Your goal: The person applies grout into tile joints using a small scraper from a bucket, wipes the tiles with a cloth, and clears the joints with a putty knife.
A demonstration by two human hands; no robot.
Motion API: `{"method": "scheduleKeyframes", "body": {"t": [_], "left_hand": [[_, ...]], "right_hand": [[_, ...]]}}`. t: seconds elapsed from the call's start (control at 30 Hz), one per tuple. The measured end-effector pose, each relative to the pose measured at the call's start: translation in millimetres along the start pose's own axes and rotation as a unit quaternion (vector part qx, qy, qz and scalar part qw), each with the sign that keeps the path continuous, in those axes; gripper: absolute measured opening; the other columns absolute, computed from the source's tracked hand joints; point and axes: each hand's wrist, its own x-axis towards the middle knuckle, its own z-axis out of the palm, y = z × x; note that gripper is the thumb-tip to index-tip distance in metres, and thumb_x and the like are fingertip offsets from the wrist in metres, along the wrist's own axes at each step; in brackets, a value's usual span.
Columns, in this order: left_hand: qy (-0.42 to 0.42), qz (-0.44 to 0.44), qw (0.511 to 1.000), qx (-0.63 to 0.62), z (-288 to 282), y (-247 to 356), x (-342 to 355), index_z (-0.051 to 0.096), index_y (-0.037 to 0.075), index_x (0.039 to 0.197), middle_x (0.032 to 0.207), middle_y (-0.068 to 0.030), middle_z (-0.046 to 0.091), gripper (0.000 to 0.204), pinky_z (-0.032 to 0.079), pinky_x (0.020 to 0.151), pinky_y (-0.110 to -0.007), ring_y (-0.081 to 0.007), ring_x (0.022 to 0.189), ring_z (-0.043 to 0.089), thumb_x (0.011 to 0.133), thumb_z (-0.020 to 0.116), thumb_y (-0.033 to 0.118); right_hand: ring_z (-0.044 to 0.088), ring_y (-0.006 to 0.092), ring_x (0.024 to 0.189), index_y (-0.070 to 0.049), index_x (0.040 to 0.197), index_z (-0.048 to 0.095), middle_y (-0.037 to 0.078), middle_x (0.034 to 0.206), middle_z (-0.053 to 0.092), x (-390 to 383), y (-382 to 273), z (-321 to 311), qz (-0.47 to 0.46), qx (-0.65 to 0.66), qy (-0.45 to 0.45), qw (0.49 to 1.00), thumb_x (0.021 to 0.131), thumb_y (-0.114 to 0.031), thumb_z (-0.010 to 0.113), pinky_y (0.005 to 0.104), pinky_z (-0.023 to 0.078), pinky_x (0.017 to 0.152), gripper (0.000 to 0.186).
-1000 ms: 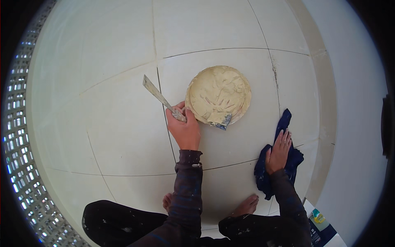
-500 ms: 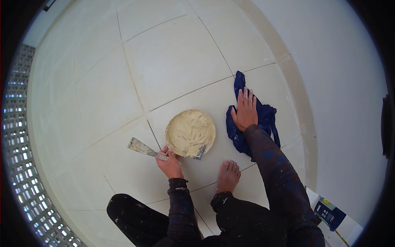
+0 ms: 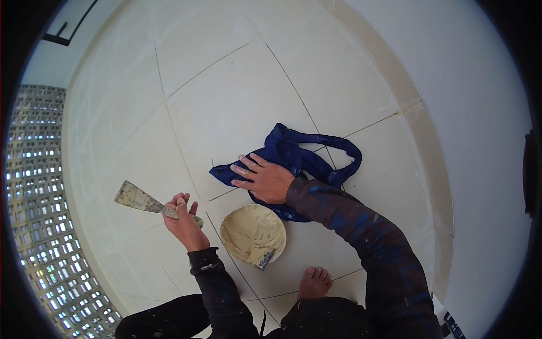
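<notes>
My left hand (image 3: 185,225) grips the handle of a putty knife (image 3: 135,198), its wide blade smeared and pointing left. My right hand (image 3: 265,179) lies with fingers spread on a crumpled dark blue cloth (image 3: 282,141), whose long loop trails to the right. Just below the cloth a round shallow container (image 3: 248,229) of beige paste sits on the tiles, with a second, smeared blade (image 3: 261,257) at its lower right rim.
Pale floor tiles (image 3: 214,85) meet a beige border and white wall (image 3: 468,141) at right. A perforated block screen (image 3: 36,186) stands left, a dark metal fitting (image 3: 56,37) upper left. My bare foot (image 3: 313,282) is below the container; a partly hidden dark item (image 3: 451,327) is at lower right.
My right hand and the cloth have moved leftward, from right of the container to above it. My left hand has lifted the knife away from the container's rim. The view has shifted too.
</notes>
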Motion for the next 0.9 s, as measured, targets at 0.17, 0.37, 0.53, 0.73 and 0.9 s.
{"method": "scheduleKeyframes", "body": {"t": [0.17,0.37,0.53,0.73,0.9], "left_hand": [[-0.073,-0.039,0.996,-0.022,26,-17,-31,0.047,0.010,0.108,0.123,-0.0109,0.062,0.016,0.059,0.080,-0.037,-0.0246,0.111,0.068,0.105,0.061,0.016],[-0.180,-0.068,0.981,0.003,26,-15,-35,0.049,0.009,0.106,0.108,-0.0066,0.064,0.019,0.043,0.053,-0.024,-0.0098,0.071,0.056,0.106,0.060,0.025],[-0.252,-0.069,0.965,-0.006,38,-7,-52,0.051,0.011,0.107,0.093,-0.0007,0.055,0.018,0.034,0.049,-0.022,-0.0056,0.061,0.044,0.109,0.047,0.028],[-0.372,-0.019,0.927,-0.031,49,15,-57,0.051,0.010,0.113,0.098,-0.0017,0.056,0.019,0.041,0.054,-0.025,-0.0081,0.066,0.047,0.107,0.043,0.026],[-0.479,0.179,0.854,0.097,82,77,-41,0.048,0.001,0.115,0.087,-0.0084,0.059,0.023,0.046,0.061,-0.036,-0.0178,0.065,0.054,0.104,0.051,0.022]], "right_hand": [[0.034,0.0366,0.153,-0.011,0.154,0.049,0.012,0.165,0.040,-52,-19,-13,0.120,-0.016,-0.017,0.993,0.095,-0.027,0.065,0.0515,0.033,0.123,0.063],[0.029,0.0398,0.156,-0.007,0.157,0.044,0.014,0.168,0.035,-132,-78,-44,0.452,-0.093,0.021,0.887,0.095,-0.028,0.064,0.0466,0.045,0.114,0.069],[0.027,0.0470,0.155,-0.006,0.159,0.041,0.019,0.168,0.033,-217,-166,-39,0.563,-0.144,0.019,0.814,0.094,-0.030,0.066,0.0569,0.032,0.123,0.074],[0.024,0.0496,0.154,-0.003,0.159,0.038,0.022,0.170,0.026,-292,-256,-32,0.650,-0.090,0.047,0.753,0.094,-0.011,0.059,0.0607,0.022,0.125,0.069],[0.030,0.0504,0.152,0.001,0.154,0.042,0.026,0.166,0.032,-379,-311,7,0.653,-0.114,0.062,0.746,0.089,-0.004,0.055,0.0578,0.027,0.124,0.067]]}}
